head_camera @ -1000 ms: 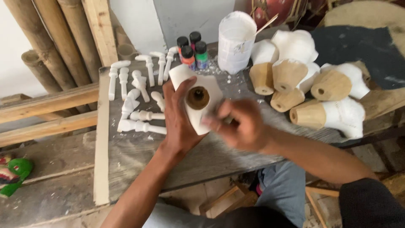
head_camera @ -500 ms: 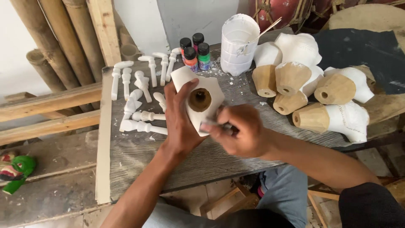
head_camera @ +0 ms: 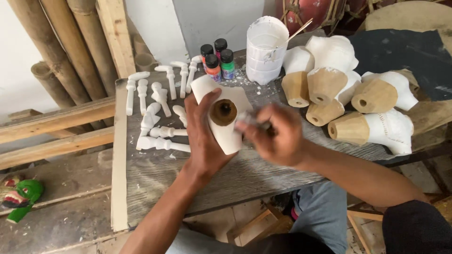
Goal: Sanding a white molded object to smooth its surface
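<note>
I see L hand (head_camera: 203, 141) wrapped tight round white carved figure (head_camera: 225, 123), held over table (head_camera: 155, 174) | R hand (head_camera: 278, 134) closed on small tool, blurred | risk – tool slips, gouges wood; nudged paint bottles (head_camera: 217, 59) tip.

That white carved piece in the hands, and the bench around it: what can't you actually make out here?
Head view only:
- Tool in the right hand: blurred by motion and wrapped by the fingers; kind unclear.
- White carved piece: far side covered by the left hand.
- Green mask: cut off by the left edge.
- Paint bottles: labels too small.
</note>
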